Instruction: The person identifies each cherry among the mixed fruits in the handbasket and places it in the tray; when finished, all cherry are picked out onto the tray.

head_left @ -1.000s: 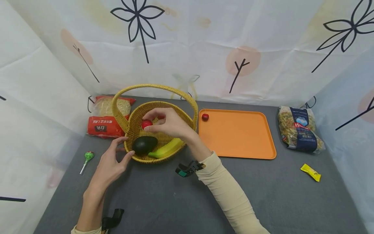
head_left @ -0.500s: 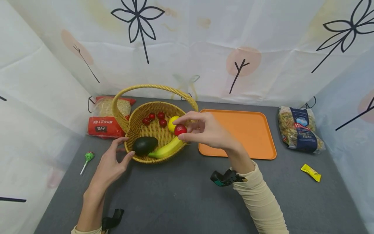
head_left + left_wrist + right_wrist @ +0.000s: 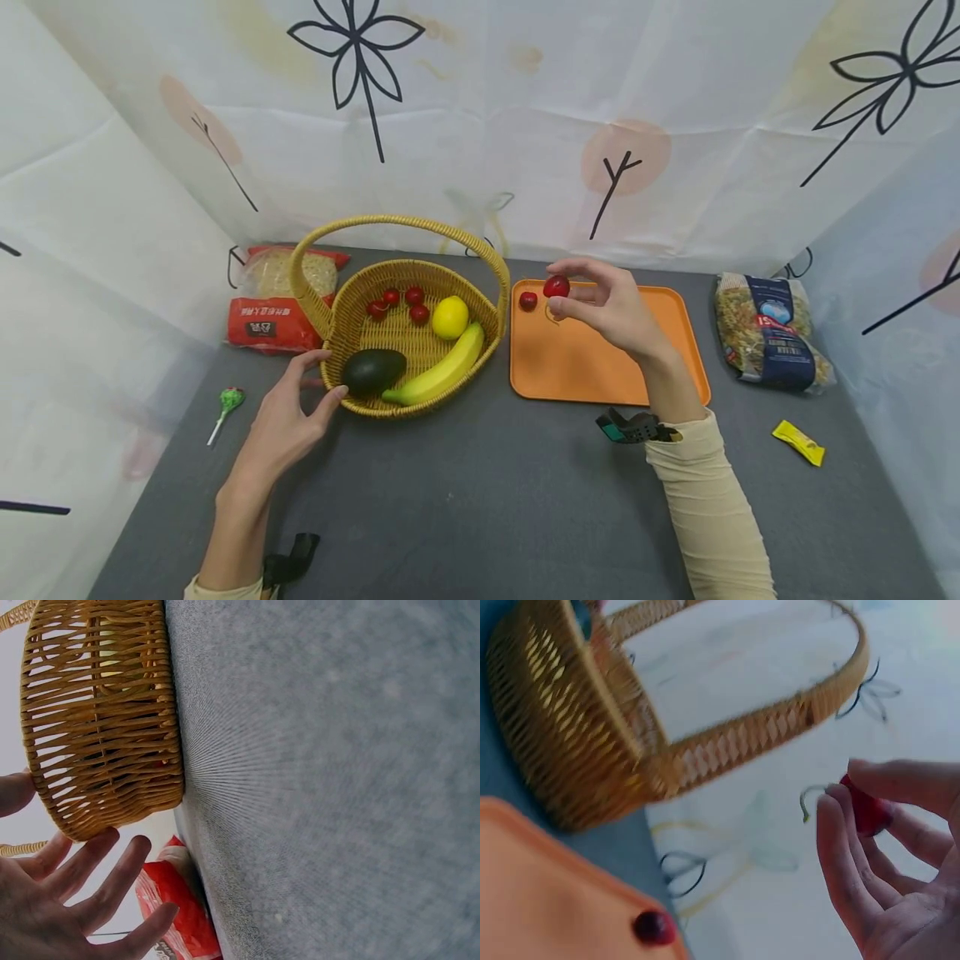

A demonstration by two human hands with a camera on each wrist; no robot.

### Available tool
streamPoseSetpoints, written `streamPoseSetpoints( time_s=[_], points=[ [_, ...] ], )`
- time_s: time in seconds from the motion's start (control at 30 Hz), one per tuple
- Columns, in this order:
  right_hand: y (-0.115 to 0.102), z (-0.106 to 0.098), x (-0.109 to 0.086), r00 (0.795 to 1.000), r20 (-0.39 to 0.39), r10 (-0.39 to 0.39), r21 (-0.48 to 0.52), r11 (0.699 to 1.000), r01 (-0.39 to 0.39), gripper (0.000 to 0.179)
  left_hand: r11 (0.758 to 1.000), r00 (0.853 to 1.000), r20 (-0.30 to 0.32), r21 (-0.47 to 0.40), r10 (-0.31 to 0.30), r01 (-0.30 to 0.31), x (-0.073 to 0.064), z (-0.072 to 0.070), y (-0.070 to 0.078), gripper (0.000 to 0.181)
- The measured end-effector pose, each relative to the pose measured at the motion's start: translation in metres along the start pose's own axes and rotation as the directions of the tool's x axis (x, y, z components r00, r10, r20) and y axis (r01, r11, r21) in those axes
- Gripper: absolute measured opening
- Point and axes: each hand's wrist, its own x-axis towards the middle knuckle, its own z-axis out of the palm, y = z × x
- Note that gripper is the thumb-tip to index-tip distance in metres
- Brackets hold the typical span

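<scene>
My right hand (image 3: 611, 308) pinches a red cherry (image 3: 557, 287) above the left part of the orange tray (image 3: 592, 367). The right wrist view shows the curved stem of this cherry (image 3: 866, 810) sticking out past the fingertips. Another cherry (image 3: 528, 301) lies at the tray's upper left corner. My left hand (image 3: 288, 412) touches the outside of the yellow wicker basket (image 3: 382, 333) with spread fingers and thumb, near its front left rim. Inside the basket are an avocado (image 3: 373, 372), a banana (image 3: 442, 371), a lemon (image 3: 450, 317) and several cherries (image 3: 419, 315).
A red noodle package (image 3: 273, 321) lies behind the basket's left side, and a green lollipop (image 3: 229, 400) lies left of my left hand. Right of the tray are a pasta bag (image 3: 772, 332) and a yellow wrapped candy (image 3: 798, 442). The basket's tall handle (image 3: 397, 220) arches over it.
My right hand has lifted the cherry out of the basket and carried it right, over the tray. My left hand has stayed at the basket's rim.
</scene>
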Motion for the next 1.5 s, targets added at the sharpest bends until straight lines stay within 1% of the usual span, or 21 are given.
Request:
streamPoseSetpoints(
  time_s=[0.07,0.13,0.17,0.23,0.4,0.57,0.67,0.87,0.97,1.1,1.5],
  points=[
    [0.012,-0.005,0.003,0.997,-0.052,0.064,-0.040,0.997,-0.066,0.039,1.000,1.000,-0.001,-0.001,0.000,0.000,0.000,0.000,0.000,0.067],
    [0.025,-0.009,0.006,0.987,-0.102,0.122,-0.080,0.988,-0.131,0.040,1.000,1.000,-0.001,-0.003,0.002,-0.002,0.000,0.000,0.000,0.067],
    [0.032,-0.011,0.007,0.981,-0.125,0.147,-0.096,0.983,-0.159,0.040,1.000,1.000,-0.001,-0.003,0.003,-0.003,0.000,0.000,0.000,0.067],
    [0.046,-0.013,0.009,0.972,-0.156,0.175,-0.101,0.976,-0.192,0.040,1.000,1.000,0.000,-0.005,0.005,-0.005,0.000,0.000,0.001,0.067],
    [0.075,-0.016,0.012,0.958,-0.193,0.213,-0.090,0.968,-0.233,0.036,1.000,1.000,0.004,-0.006,0.003,-0.003,0.000,-0.001,0.001,0.067],
    [0.092,-0.020,0.015,0.937,-0.193,0.290,-0.148,0.936,-0.320,0.039,1.000,1.000,0.011,-0.009,-0.002,0.002,0.000,-0.001,0.002,0.067],
    [0.097,-0.020,0.019,0.937,-0.175,0.303,-0.192,0.923,-0.334,0.043,1.000,1.000,0.013,-0.010,-0.004,0.004,0.000,-0.001,0.001,0.068],
    [0.107,-0.021,0.028,0.950,-0.164,0.266,-0.273,0.913,-0.303,0.041,1.000,1.000,0.017,-0.010,-0.009,0.009,0.001,-0.001,0.001,0.069],
    [0.112,-0.021,0.031,0.949,-0.168,0.267,-0.291,0.907,-0.306,0.040,1.000,1.000,0.016,-0.010,-0.012,0.012,0.001,-0.001,0.001,0.069],
    [0.115,-0.023,0.031,0.942,-0.178,0.285,-0.299,0.896,-0.327,0.040,1.000,1.000,0.017,-0.012,-0.016,0.016,0.000,-0.001,0.002,0.069],
    [0.114,-0.026,0.028,0.938,-0.173,0.302,-0.334,0.878,-0.344,0.043,1.000,1.000,0.018,-0.011,-0.023,0.024,0.001,-0.001,0.002,0.069]
  ],
)
